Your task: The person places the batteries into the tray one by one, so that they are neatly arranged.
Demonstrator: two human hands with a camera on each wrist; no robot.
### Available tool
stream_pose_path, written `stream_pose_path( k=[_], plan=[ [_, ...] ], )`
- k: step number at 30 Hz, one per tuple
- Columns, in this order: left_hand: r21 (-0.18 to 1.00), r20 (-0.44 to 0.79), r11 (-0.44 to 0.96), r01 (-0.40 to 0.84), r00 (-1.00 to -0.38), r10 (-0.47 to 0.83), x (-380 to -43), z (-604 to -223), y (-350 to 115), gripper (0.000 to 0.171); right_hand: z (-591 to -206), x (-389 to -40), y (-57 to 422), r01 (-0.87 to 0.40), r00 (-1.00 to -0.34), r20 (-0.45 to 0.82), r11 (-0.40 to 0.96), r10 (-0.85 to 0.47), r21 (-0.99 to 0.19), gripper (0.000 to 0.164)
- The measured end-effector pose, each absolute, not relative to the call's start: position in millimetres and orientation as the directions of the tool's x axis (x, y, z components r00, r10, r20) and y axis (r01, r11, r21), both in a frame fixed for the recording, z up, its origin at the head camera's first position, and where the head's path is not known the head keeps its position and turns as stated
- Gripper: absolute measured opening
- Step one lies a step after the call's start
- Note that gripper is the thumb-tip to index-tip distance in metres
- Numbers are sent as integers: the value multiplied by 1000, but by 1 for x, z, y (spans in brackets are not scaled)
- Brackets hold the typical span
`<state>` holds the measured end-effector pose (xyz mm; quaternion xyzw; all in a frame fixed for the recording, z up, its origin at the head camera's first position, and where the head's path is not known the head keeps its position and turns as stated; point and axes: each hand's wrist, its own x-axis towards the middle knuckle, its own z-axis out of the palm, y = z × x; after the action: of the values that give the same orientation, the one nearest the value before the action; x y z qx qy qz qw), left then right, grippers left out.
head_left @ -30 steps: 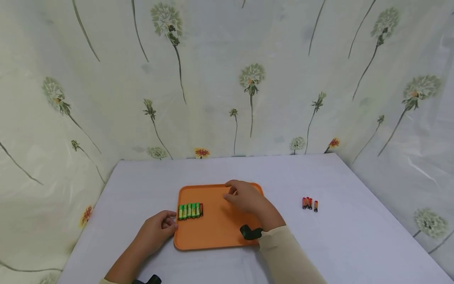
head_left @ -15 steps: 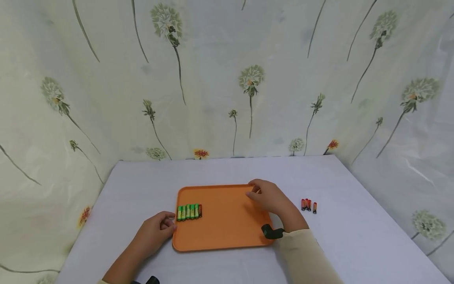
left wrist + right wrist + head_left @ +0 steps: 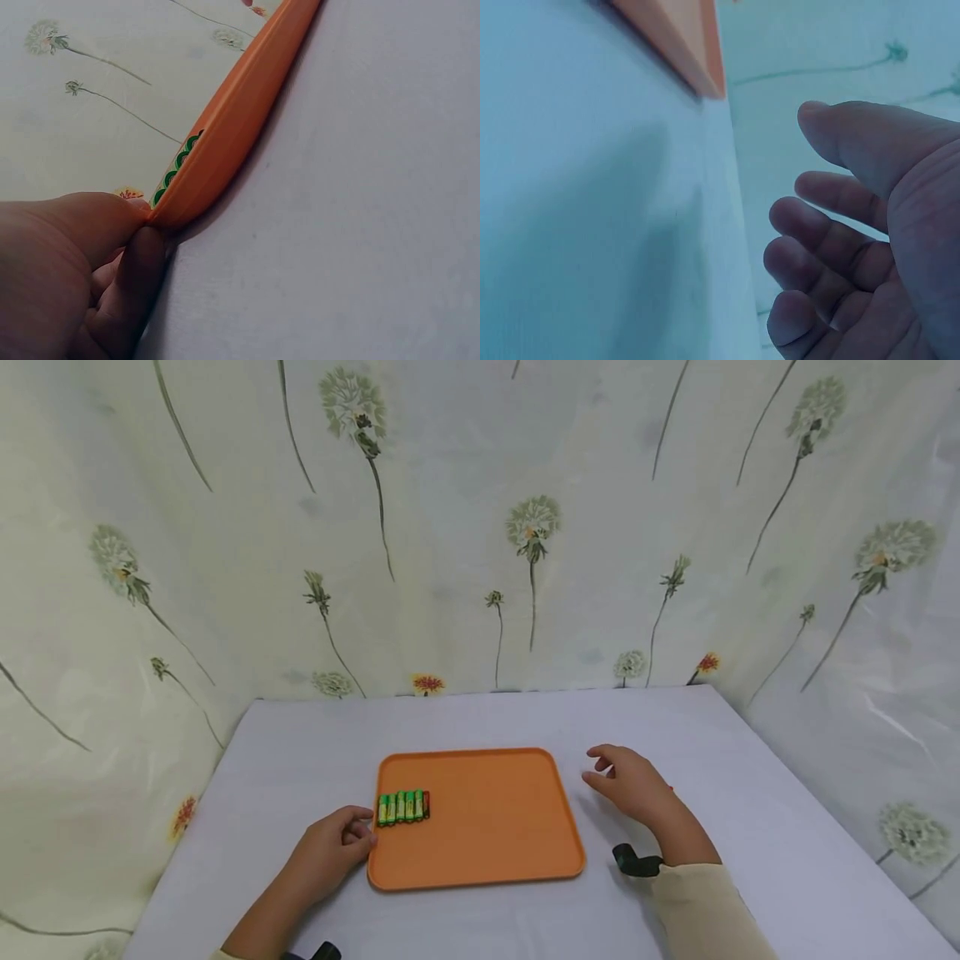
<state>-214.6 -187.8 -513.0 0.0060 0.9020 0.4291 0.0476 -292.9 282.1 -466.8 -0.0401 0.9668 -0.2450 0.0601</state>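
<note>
Left hand: pinches left rim of tray
Right hand: fingers loosely parted, unloaded — gap to tray's right side
Batteries: in tray, left end
Table: strip behind tray — far edge beyond

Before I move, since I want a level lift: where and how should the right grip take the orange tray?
Probably by the right rim of the orange tray, mid-side, from the right: it's raised, uncovered, and opposite the left grip.
</note>
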Motion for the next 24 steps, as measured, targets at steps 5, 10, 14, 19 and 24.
stream_pose_path(
  k=[5, 10, 14, 19, 24],
  plan=[
    [779, -75, 627, -27, -996, 50, -214, -513, -188, 33, -470, -285, 303, 9, -993, -103, 868, -49, -496, 60],
    [780, -70, 625, -20, -996, 55, -215, -512, -187, 33, -467, -276, 324, 43, -996, -90, 851, -5, -523, 68],
    [776, -67, 631, -20, -996, 51, -214, -511, -187, 33, -465, -270, 339, 58, -996, -88, 848, 13, -527, 71],
    [779, -63, 627, -15, -996, 56, -214, -512, -187, 33, -469, -263, 355, 74, -995, -91, 862, 33, -501, 74],
    [782, -63, 623, -13, -996, 58, -213, -512, -186, 33, -478, -262, 367, 95, -993, -103, 873, 52, -478, 77]
  ],
)
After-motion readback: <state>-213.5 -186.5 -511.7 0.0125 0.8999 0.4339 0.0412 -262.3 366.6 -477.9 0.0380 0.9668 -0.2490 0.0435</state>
